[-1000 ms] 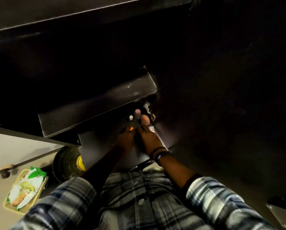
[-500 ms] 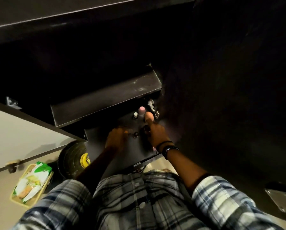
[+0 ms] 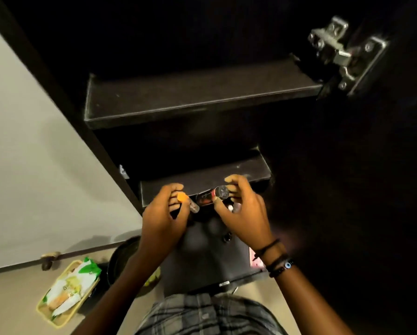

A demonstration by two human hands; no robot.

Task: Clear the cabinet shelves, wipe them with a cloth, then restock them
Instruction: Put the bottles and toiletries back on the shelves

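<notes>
I look down into a dark open cabinet with two black shelves, an upper shelf and a lower shelf. My left hand is closed on a small clear vial with an orange cap. My right hand grips a small dark bottle with a clear cap and at least one more small bottle underneath. Both hands are raised in front of the lower shelf's front edge, close together. A small dark item stays on the bottom shelf beneath them.
A yellow tray holding green-and-white packets lies on the floor at the lower left. Beside it stands a dark round pot. A white cabinet door is at left. A metal hinge sits on the open dark door at upper right.
Both hands have lifted off the bottom shelf, each bringing small bottles up to the lower shelf's edge. The view has risen and tilted up, showing the upper shelf and the hinge.
</notes>
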